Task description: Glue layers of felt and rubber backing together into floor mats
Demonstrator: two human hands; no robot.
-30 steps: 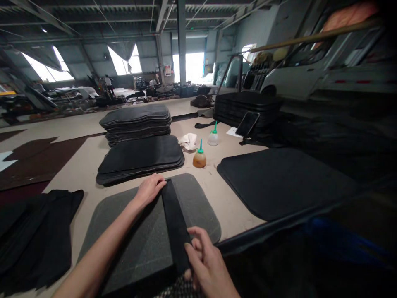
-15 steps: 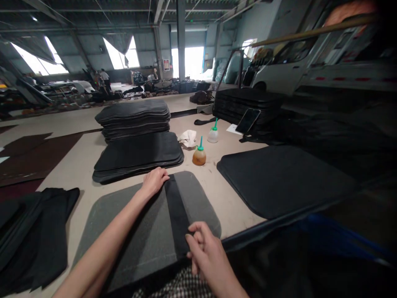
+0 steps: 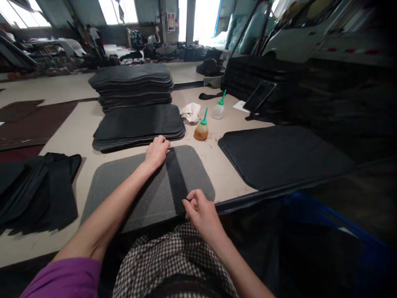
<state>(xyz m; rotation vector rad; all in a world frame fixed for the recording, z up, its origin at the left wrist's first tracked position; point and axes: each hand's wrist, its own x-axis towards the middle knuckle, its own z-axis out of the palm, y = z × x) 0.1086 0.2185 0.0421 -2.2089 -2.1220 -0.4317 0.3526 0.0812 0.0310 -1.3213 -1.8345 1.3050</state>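
A grey mat-like panel point(image 3: 151, 200) with rounded corners lies flat at the table's front edge. Across it, right of its middle, runs a black strip point(image 3: 177, 178) from the far edge to the near edge. My left hand point(image 3: 157, 152) is closed at the strip's far end, its fingers bent over the panel's edge. At the near end, my right hand point(image 3: 201, 209) pinches the strip's corner between thumb and fingers. Some fingertips of both hands are hidden.
Behind the panel are a low pile point(image 3: 139, 122) and a taller stack point(image 3: 133, 85) of dark panels. Nearby stand an amber-filled bottle point(image 3: 201, 132), a clear bottle point(image 3: 218, 111) and a crumpled cloth point(image 3: 190, 112). Black pieces point(image 3: 40, 194) lie left, a black panel point(image 3: 285, 155) right, a phone point(image 3: 259, 96) behind.
The view has tilted downward, so the table appears higher and more of the checked clothing shows. Both hands stay at the two ends of the strip.
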